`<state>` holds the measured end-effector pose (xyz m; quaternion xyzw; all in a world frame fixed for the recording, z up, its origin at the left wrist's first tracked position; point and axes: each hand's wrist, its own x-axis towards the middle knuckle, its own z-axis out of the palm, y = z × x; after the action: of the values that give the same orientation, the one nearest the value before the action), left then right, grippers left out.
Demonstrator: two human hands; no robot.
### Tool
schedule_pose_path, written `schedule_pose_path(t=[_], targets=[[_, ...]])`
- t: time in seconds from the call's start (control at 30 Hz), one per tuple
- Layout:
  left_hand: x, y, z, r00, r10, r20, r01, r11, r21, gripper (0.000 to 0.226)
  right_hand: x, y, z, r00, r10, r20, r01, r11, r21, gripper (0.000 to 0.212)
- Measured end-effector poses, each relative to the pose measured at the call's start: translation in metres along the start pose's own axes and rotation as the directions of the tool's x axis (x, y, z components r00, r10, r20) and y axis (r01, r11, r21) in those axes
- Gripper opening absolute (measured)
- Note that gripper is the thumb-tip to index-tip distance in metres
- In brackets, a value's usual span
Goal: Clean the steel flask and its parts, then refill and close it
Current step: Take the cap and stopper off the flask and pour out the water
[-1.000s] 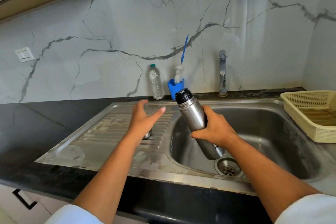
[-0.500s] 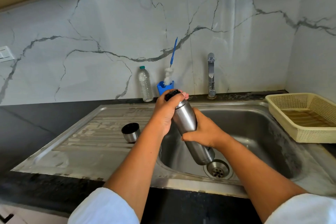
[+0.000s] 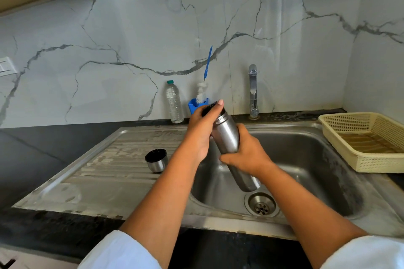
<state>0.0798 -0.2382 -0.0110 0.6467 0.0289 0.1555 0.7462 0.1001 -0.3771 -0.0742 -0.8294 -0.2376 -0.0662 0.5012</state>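
- Brushed-steel cylindrical flask [image 3: 227, 135]: held tilted over the sink basin, with its black top end [image 3: 209, 109] toward the wall and its rounded base low, just above the round perforated drain strainer [image 3: 261, 205]. What is inside cannot be seen.
- Left hand [image 3: 200, 132]: fingers curled over and gripping the black top end.
- Right hand [image 3: 247, 156]: fingers wrapped round the middle of the flask body.
- Small steel cup lid with a black lining [image 3: 156, 160]: sits mouth up on the ribbed steel drainboard [image 3: 105, 172], well apart from the flask.
- Blue plastic holder [image 3: 193, 106]: holds a bottle brush with white bristles and a thin blue handle [image 3: 207, 65] that leans on the wall.
- Clear ribbed plastic bottle with a green cap [image 3: 174, 102]: stands just beside the holder; any print is too small to read.
- Cream perforated plastic basket [image 3: 349, 119]: sits on the right of the stainless basin [image 3: 310, 159], with a slatted base.
- Chrome tap [image 3: 253, 91]: stands upright behind the basin, against white marble-veined wall panels.
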Motion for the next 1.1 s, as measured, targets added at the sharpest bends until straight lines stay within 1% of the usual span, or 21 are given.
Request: schedule_pose_path(t=[0.03, 0.07, 0.1, 0.17, 0.23, 0.27, 0.43, 0.5, 0.57, 0.63, 0.7, 0.73, 0.77, 0.87, 0.93, 0.97, 1.03, 1.1], targets=[[0.001, -0.001, -0.008, 0.994, 0.011, 0.106, -0.01, 1.0, -0.011, 0.032, 0.001, 0.004, -0.004, 1.0, 0.014, 0.028, -0.016, 0.997, 0.071, 0.076], [0.003, -0.002, -0.015, 0.981, 0.018, 0.191, -0.014, 1.0, -0.026, 0.024, 0.002, 0.007, -0.007, 0.998, 0.024, 0.062, -0.032, 0.991, 0.128, 0.077], [0.003, -0.004, -0.022, 0.971, 0.018, 0.238, -0.009, 0.999, -0.038, 0.025, 0.002, 0.009, -0.009, 0.995, 0.027, 0.101, -0.042, 0.987, 0.153, 0.08], [0.003, -0.01, -0.03, 0.965, 0.019, 0.263, -0.006, 0.999, -0.048, 0.038, 0.003, 0.012, -0.01, 0.985, 0.027, 0.168, -0.049, 0.99, 0.129, 0.089], [0.002, -0.018, -0.034, 0.971, 0.026, 0.238, -0.021, 0.999, -0.027, 0.048, 0.004, 0.013, -0.008, 0.979, 0.03, 0.2, -0.051, 0.994, 0.098, 0.093], [0.001, -0.021, -0.035, 0.979, 0.028, 0.204, -0.024, 0.999, -0.022, 0.049, 0.004, 0.014, -0.006, 0.979, 0.027, 0.203, -0.046, 0.995, 0.09, 0.093], [-0.002, -0.025, -0.027, 0.998, 0.069, 0.01, -0.068, 0.996, -0.052, 0.039, 0.005, 0.013, 0.003, 0.992, 0.011, 0.129, -0.016, 0.999, 0.035, 0.088], [-0.001, -0.028, -0.02, 0.99, 0.077, -0.121, -0.084, 0.995, -0.056, 0.042, 0.005, 0.012, 0.006, 0.997, -0.007, 0.077, 0.012, 0.998, -0.061, 0.082], [0.001, -0.031, -0.016, 0.977, 0.052, -0.207, -0.071, 0.994, -0.087, 0.054, 0.006, 0.011, 0.008, 0.999, -0.036, 0.03, 0.041, 0.983, -0.179, 0.08], [0.003, -0.033, -0.013, 0.977, 0.025, -0.21, -0.046, 0.994, -0.094, 0.071, 0.006, 0.012, 0.008, 0.999, -0.048, 0.014, 0.05, 0.974, -0.222, 0.081], [0.003, -0.031, -0.01, 0.986, 0.004, -0.164, -0.019, 0.996, -0.09, 0.087, 0.005, 0.013, 0.007, 0.998, -0.057, 0.025, 0.061, 0.969, -0.239, 0.083], [0.003, -0.03, -0.01, 0.992, 0.0, -0.129, -0.012, 0.995, -0.095, 0.09, 0.005, 0.014, 0.007, 0.998, -0.059, 0.031, 0.065, 0.968, -0.241, 0.084], [0.002, -0.03, -0.01, 0.997, 0.002, -0.077, -0.011, 0.994, -0.111, 0.087, 0.005, 0.014, 0.006, 0.998, -0.056, 0.034, 0.062, 0.972, -0.227, 0.084], [-0.002, -0.03, -0.018, 0.993, 0.044, 0.112, -0.021, 0.98, -0.197, 0.045, 0.004, 0.016, 0.003, 0.999, -0.014, 0.04, 0.018, 0.994, -0.11, 0.084], [-0.003, -0.031, -0.023, 0.983, 0.061, 0.172, -0.026, 0.979, -0.202, 0.033, 0.004, 0.017, 0.0, 0.998, 0.007, 0.056, -0.005, 0.999, -0.043, 0.084], [-0.003, -0.031, -0.024, 0.984, 0.069, 0.165, -0.036, 0.98, -0.195, 0.031, 0.004, 0.018, 0.0, 0.998, 0.007, 0.065, -0.005, 1.0, -0.031, 0.083], [-0.006, -0.031, -0.022, 0.995, 0.065, 0.078, -0.049, 0.98, -0.194, 0.029, 0.004, 0.017, 0.001, 0.997, 0.001, 0.077, 0.002, 0.999, -0.036, 0.081], [-0.007, -0.03, -0.016, 0.998, 0.052, -0.045, -0.06, 0.976, -0.21, 0.045, 0.004, 0.015, 0.004, 0.997, -0.019, 0.076, 0.025, 0.997, -0.074, 0.083]])
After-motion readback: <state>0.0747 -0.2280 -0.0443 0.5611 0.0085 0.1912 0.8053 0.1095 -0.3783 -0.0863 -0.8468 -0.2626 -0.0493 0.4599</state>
